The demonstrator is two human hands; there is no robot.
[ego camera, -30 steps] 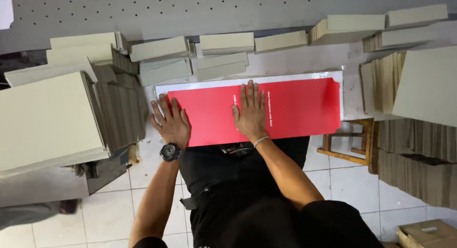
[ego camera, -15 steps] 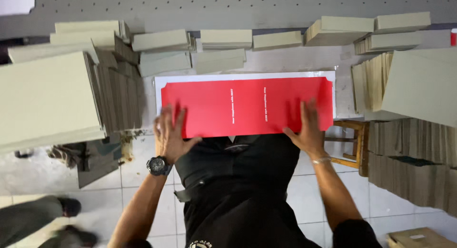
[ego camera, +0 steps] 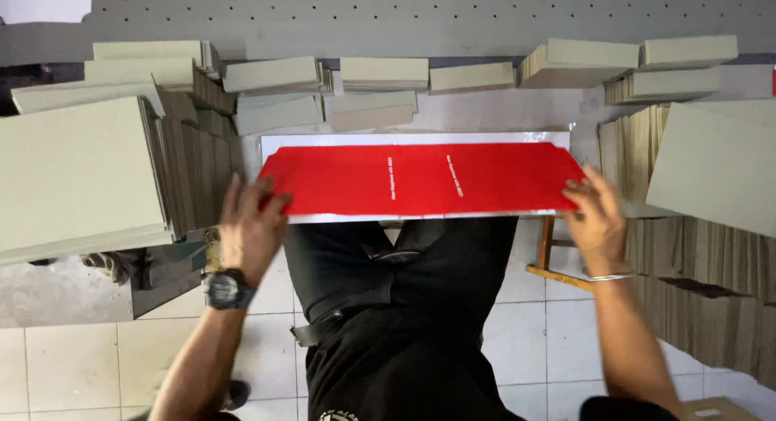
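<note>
- The left hand, fingers spread and half open, grips the left end of the wide red paper sheet; the right hand, loosely curled, holds its right end.
- The red sheet lies flat over a white backing board, right in front of the person; uneven pull from either end could skew or crease it.
- Left of the red sheet, a tall stack of grey cardboard panels stands close; an elbow nudge might topple it.
- Behind the red sheet, small grey board piles sit crowded, so sliding forward risks knocking them.
</note>
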